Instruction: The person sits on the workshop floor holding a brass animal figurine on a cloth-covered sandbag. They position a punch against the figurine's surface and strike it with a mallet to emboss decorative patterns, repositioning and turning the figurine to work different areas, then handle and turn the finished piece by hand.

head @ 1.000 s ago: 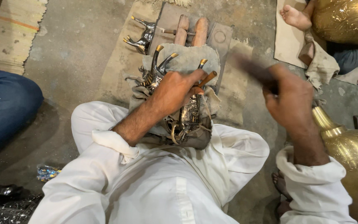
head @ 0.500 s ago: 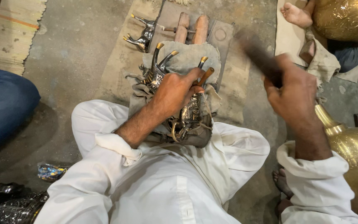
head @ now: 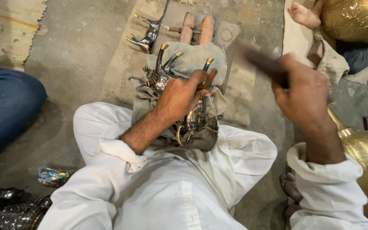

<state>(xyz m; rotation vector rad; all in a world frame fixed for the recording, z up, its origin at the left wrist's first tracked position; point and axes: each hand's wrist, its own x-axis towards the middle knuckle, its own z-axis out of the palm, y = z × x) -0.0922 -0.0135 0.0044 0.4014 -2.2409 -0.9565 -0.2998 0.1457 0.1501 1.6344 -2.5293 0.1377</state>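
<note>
The left hand pinched a thin tool against the metal figure. At three o'clock, the right hand clenched a dark handle (blurred).

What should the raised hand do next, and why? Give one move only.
Probably bring the right hand down so its dark tool strikes the chisel that the left hand steadies on the metal figurine. The tool is lifted and blurred, and the chisel tip rests on the figurine.

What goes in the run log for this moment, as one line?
left hand: pressing metal animal figure on cloth | right hand: raised, gripping blurred dark tool | spare figure: on mat
</note>
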